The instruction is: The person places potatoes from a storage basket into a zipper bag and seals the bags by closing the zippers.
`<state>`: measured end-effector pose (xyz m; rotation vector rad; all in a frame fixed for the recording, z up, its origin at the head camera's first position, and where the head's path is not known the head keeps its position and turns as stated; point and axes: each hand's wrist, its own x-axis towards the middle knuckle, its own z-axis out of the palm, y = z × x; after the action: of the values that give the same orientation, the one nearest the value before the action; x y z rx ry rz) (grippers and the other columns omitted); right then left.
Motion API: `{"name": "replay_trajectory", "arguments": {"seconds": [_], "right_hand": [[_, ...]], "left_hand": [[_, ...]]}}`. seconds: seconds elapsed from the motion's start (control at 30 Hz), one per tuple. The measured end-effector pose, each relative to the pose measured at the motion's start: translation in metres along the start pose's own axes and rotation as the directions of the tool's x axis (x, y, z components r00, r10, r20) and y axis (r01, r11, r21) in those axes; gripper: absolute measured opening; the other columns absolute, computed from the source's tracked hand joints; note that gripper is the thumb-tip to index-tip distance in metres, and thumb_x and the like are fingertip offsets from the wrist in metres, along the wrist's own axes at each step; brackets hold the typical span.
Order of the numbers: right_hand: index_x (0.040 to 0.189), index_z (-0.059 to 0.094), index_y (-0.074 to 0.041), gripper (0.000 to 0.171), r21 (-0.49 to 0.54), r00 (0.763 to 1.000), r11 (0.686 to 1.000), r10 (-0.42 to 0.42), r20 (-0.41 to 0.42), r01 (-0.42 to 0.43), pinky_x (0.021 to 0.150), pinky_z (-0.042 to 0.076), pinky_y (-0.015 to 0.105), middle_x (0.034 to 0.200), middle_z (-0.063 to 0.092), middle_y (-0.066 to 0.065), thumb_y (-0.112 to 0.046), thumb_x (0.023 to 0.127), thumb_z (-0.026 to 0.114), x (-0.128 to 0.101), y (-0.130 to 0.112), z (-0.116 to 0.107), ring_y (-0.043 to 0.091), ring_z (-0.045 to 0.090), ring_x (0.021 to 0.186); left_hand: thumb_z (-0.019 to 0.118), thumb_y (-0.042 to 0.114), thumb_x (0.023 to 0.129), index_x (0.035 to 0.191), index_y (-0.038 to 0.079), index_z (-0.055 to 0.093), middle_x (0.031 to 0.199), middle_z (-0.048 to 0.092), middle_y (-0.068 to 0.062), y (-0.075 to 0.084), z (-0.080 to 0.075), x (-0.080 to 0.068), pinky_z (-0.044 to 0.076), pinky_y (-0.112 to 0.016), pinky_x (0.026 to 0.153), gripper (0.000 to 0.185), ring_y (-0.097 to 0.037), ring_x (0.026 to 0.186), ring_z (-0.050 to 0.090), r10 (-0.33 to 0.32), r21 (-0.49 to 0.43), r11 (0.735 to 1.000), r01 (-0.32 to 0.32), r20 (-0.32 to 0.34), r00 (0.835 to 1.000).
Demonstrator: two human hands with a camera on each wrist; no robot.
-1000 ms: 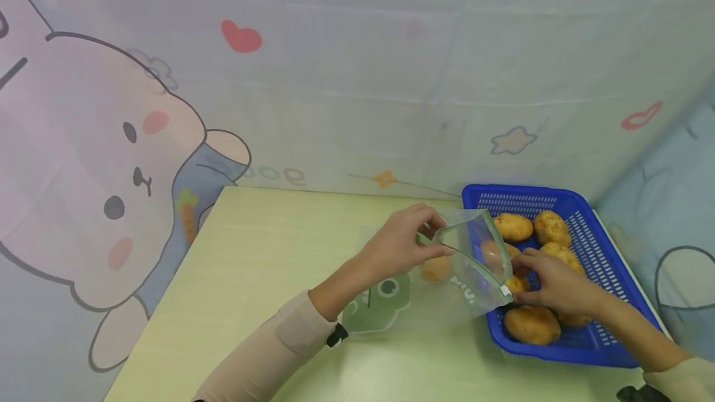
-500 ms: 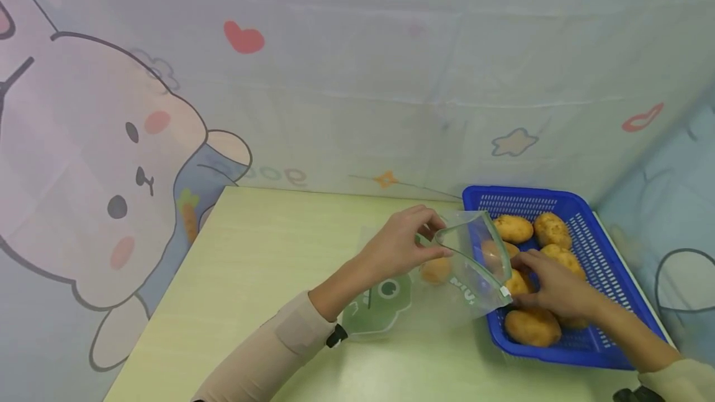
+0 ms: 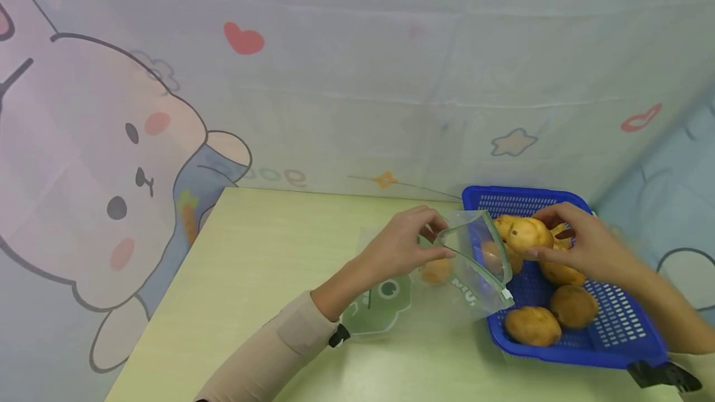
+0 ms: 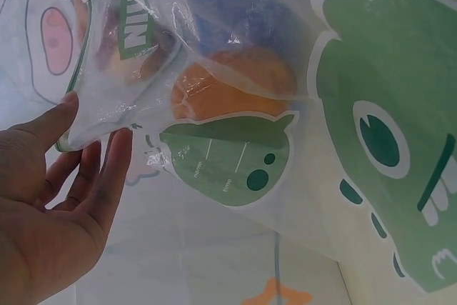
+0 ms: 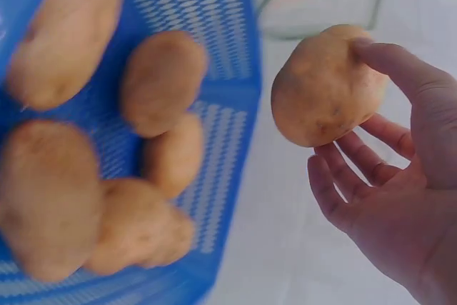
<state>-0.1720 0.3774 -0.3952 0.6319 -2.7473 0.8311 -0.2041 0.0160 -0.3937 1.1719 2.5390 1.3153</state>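
Note:
A clear zip bag (image 3: 475,284) with a green zip edge and a green cartoon print has its mouth spread wide toward the basket. My left hand (image 3: 404,241) pinches the left side of that mouth between thumb and fingers. Through the film shows a potato (image 4: 235,83) lying inside the bag. Just right of the opening, my right hand (image 3: 586,244) grips another potato (image 5: 328,87), thumb on one side and fingers on the other. This potato is raised over the blue basket (image 3: 609,352).
Several potatoes (image 3: 533,326) lie in the basket, which stands at the table's right end. A cloth wall with cartoon prints (image 3: 346,79) rises behind the pale table (image 3: 279,228), and another cloth side (image 3: 681,216) borders it on the right.
My right hand has taken a potato from the basket and lifted it up and back, close to the bag's mouth. The left hand and bag have stayed nearly still.

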Motion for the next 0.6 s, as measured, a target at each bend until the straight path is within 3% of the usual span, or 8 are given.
{"name": "replay_trajectory", "arguments": {"seconds": [0.17,0.33,0.6], "right_hand": [[0.129,0.065,-0.009,0.054,0.074,1.0,0.997,-0.017,0.009,0.016,0.085,0.051,0.009,0.122,0.066,0.003,-0.011,0.083,0.093,0.008,-0.03,-0.003,0.001,0.06,0.101],[0.129,0.064,-0.012,0.053,0.089,0.996,0.993,-0.085,0.027,0.082,0.085,0.053,0.011,0.121,0.065,0.0,-0.011,0.084,0.092,0.014,-0.053,0.005,0.004,0.061,0.1],[0.129,0.066,-0.015,0.052,0.116,0.987,0.981,-0.158,0.039,0.153,0.084,0.058,0.018,0.119,0.069,-0.005,-0.011,0.084,0.092,0.02,-0.063,0.019,0.01,0.066,0.101]], "left_hand": [[0.086,0.026,0.093,0.115,0.013,0.068,0.118,0.069,0.001,0.0,0.0,0.0,0.055,-0.015,0.086,0.032,-0.007,0.098,0.069,0.016,0.003,1.0,-0.016,-0.01,1.0],[0.086,0.027,0.092,0.115,0.013,0.068,0.118,0.069,0.001,0.0,-0.001,0.001,0.055,-0.014,0.085,0.032,-0.006,0.097,0.069,0.018,0.002,1.0,-0.018,-0.011,1.0],[0.087,0.025,0.092,0.117,0.008,0.069,0.118,0.069,0.0,0.001,0.0,0.001,0.055,-0.015,0.087,0.035,-0.006,0.097,0.069,0.007,-0.01,1.0,-0.007,-0.007,1.0]]}}
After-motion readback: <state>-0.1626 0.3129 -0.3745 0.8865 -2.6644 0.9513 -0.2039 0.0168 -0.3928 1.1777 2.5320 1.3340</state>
